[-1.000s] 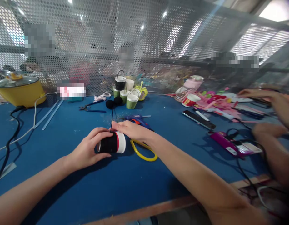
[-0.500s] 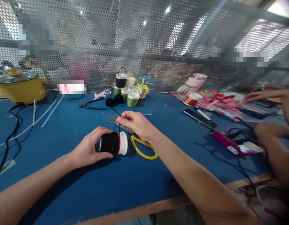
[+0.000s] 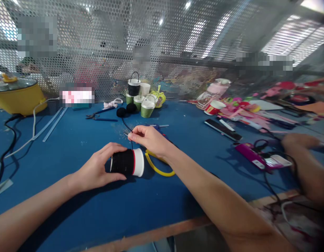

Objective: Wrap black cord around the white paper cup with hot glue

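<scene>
My left hand [image 3: 98,169] grips a paper cup [image 3: 127,162] lying on its side on the blue table [image 3: 72,140]; most of the cup is wound in black cord, with a red band and white rim at its right end. My right hand [image 3: 150,139] pinches the black cord [image 3: 126,126] just above the cup. That cord runs back to two black cord balls [image 3: 126,111]. Yellow-handled scissors [image 3: 156,167] lie on the table under my right wrist.
Several small cups with handles [image 3: 140,99] stand at the back by the perforated metal screen. Pliers [image 3: 98,117] lie left of them. A yellow pot [image 3: 18,96] with cables sits far left. Another person's hand [image 3: 298,140], a pink device [image 3: 259,159] and pink craft scraps [image 3: 243,110] fill the right.
My right hand lifted off the cup's top, drew the black cord up and away, then came slightly back toward the cup. My left hand kept its hold on the cup.
</scene>
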A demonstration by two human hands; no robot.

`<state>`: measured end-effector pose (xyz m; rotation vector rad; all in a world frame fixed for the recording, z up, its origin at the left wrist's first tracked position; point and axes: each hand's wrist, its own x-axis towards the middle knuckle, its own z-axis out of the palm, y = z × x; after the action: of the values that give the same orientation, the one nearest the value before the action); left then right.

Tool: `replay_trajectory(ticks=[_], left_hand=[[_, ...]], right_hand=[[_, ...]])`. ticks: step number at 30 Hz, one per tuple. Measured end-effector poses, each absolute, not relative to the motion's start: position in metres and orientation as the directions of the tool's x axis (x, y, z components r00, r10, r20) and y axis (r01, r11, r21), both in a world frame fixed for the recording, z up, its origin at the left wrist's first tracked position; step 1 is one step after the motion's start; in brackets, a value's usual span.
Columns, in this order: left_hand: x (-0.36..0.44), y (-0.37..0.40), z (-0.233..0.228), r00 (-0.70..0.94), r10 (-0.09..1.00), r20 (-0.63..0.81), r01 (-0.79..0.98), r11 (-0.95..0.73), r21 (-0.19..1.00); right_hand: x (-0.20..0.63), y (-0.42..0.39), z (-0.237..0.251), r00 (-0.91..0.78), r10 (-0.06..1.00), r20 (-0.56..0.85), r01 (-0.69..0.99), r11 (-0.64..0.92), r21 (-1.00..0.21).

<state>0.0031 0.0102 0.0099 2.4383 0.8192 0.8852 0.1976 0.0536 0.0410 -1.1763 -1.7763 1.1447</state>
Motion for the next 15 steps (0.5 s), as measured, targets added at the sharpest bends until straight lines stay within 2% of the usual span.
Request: replay_trajectory(ticks=[15], left_hand=[[-0.0001,0.0089,0.0089,0.643,0.531,0.552,0.368,-0.846,0.385]], right_hand=[[0.1949,0.0436,0.048,-0.38,0.924,-0.025,0.41,0.144,-0.901]])
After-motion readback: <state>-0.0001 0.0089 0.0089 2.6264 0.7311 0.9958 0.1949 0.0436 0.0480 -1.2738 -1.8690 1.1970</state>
